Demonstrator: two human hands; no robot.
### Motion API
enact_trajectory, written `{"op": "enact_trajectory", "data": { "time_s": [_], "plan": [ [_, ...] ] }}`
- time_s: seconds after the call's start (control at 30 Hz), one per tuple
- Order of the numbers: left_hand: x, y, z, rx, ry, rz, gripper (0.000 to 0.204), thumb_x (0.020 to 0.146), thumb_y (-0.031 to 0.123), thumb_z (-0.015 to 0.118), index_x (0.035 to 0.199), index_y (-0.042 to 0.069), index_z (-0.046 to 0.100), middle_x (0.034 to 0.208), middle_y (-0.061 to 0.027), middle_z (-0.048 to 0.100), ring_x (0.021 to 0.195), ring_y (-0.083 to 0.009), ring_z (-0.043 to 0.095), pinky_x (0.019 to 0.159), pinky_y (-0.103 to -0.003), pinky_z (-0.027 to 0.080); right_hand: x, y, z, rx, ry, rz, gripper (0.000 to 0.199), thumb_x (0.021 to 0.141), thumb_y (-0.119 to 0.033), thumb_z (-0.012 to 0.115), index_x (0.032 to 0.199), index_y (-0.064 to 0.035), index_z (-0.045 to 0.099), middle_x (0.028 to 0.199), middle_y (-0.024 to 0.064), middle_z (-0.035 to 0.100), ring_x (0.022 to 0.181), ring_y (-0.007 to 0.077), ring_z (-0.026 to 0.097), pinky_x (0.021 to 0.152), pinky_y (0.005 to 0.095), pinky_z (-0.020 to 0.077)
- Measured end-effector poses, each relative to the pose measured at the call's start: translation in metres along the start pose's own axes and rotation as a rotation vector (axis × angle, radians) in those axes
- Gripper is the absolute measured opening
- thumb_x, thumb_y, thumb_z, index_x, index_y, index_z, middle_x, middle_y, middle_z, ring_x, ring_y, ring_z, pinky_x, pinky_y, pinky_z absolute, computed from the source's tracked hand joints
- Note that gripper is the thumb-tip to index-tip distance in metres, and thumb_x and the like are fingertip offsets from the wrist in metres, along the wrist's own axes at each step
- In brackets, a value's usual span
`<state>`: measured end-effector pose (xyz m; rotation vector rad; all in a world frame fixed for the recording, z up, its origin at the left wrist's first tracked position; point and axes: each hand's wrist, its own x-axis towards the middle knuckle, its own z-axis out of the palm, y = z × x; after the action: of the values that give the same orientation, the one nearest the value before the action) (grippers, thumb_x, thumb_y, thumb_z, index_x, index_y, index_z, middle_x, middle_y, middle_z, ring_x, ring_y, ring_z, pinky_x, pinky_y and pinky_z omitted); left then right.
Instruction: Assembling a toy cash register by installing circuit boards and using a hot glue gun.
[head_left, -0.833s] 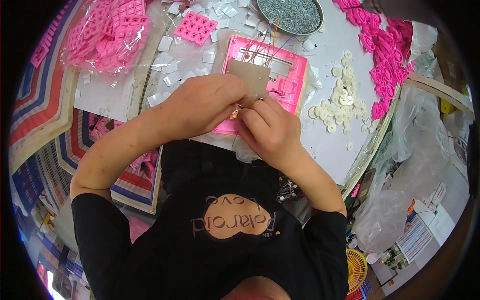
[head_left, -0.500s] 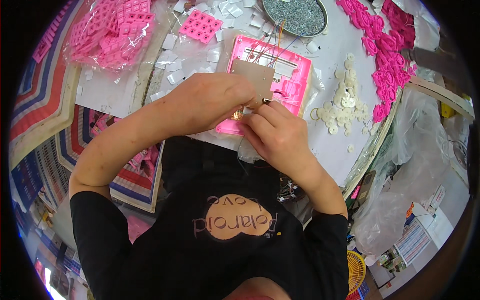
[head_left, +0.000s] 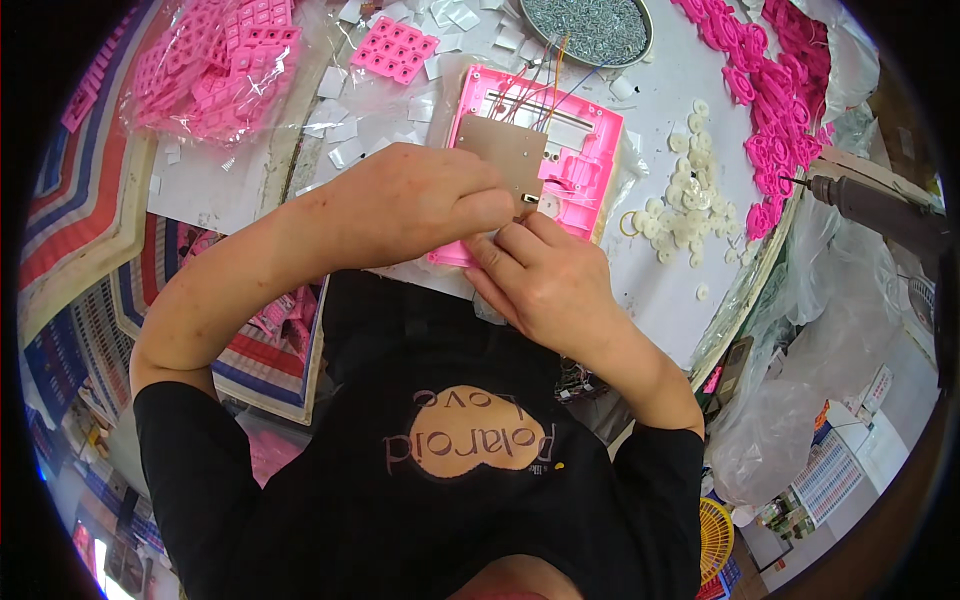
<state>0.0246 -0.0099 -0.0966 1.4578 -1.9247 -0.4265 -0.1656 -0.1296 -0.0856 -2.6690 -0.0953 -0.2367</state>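
Observation:
An open pink plastic housing (head_left: pixel 596 152) lies on the white worktop, with a flat grey-brown circuit board (head_left: pixel 500 150) over its left part. Thin coloured wires (head_left: pixel 552 88) run from the board's far edge. My left hand (head_left: pixel 430 200) reaches across the board's near edge, its fingers curled closed; what they hold is hidden beneath them. At the housing's near side my right hand (head_left: pixel 548 275) has its fingers bent and pressed together, almost meeting the left fingertips. Whatever it grips is also out of sight. A small black switch-like part (head_left: pixel 529 198) shows just beyond the fingers.
A round metal dish of screws (head_left: pixel 590 30) stands behind the housing. White plastic discs (head_left: pixel 690 205) and a heap of pink parts (head_left: pixel 775 150) lie to the right, near a power screwdriver (head_left: pixel 870 208). Bagged pink button pads (head_left: pixel 225 70) and small white pieces (head_left: pixel 345 150) are left.
My left hand has shifted slightly right, toward the right fingers. A shiny copper-coloured piece seen between the hands is now covered. The screwdriver at the right has swung lower, into fuller view.

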Motion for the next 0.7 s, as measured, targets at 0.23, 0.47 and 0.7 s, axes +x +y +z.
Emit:
{"op": "enact_trajectory", "data": {
  "time_s": [0.23,0.47,0.7],
  "plan": [
    [-0.003,-0.014,-0.021,-0.451,0.63,-0.596,0.031,0.08,0.006,0.077,0.105,0.005,0.058,0.096,-0.0052,0.058,0.084,-0.0184,0.059,0.073,-0.029,0.046,0.003,-0.005,-0.009,-0.036,-0.088,0.026,0.035,0.083,-0.019,0.076,0.116,-0.0074,0.071,0.083,0.0008,0.06,0.078,0.0199,0.061,0.06,0.0315,0.052],
    [-0.054,0.042,0.001,-0.014,0.145,-0.538,0.023,0.081,0.007,0.076,0.095,0.002,0.059,0.1,-0.009,0.058,0.093,-0.0219,0.057,0.079,-0.034,0.044,-0.003,0.001,-0.008,0.019,-0.019,0.029,0.039,0.084,-0.019,0.076,0.121,-0.0086,0.069,0.082,0.0013,0.059,0.076,0.0201,0.06,0.056,0.0326,0.0499],
    [-0.046,0.046,-0.017,-0.443,0.318,-0.658,0.011,0.091,0.005,0.065,0.083,0.0,0.06,0.093,-0.0074,0.06,0.077,-0.0151,0.054,0.068,-0.028,0.042,0.002,-0.01,-0.005,-0.075,-0.03,0.125,0.042,0.086,-0.022,0.074,0.125,-0.0098,0.068,0.081,0.0021,0.059,0.075,0.0204,0.059,0.055,0.0328,0.0494]
  ]
}}
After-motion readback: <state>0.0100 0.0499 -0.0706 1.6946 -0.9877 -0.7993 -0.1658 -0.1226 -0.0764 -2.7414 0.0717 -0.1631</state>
